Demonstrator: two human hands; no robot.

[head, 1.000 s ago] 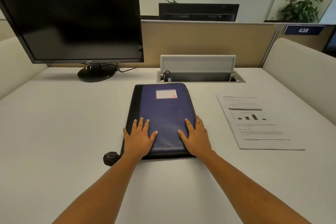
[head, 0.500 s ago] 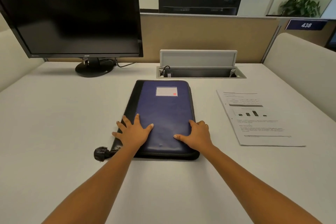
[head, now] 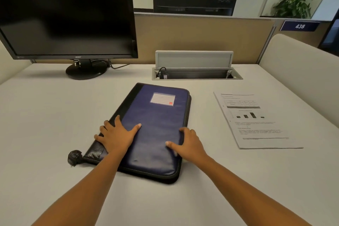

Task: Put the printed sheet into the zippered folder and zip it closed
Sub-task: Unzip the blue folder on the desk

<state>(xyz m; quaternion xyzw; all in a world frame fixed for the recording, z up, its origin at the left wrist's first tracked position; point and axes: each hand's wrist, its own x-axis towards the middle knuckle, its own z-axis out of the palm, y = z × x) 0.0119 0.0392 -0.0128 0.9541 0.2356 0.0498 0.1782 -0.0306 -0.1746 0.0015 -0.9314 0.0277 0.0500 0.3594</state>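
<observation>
The zippered folder point(head: 156, 130) lies closed at the centre of the white surface point(head: 45, 115). Its long axis runs from lower left to upper right of the frame, with the label end pointing toward the top. The left grip point(head: 117, 135) presses flat, fingers spread wide, on the black spine side. The right grip point(head: 187, 143) holds the folder's right edge, fingers curled, thumb on the cover. The printed sheet point(head: 256, 121) lies flat at the right, well apart.

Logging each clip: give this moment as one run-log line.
stage: folder closed | left hand: flat on folder | right hand: gripping folder's right edge | sheet: on desk, right of folder
</observation>
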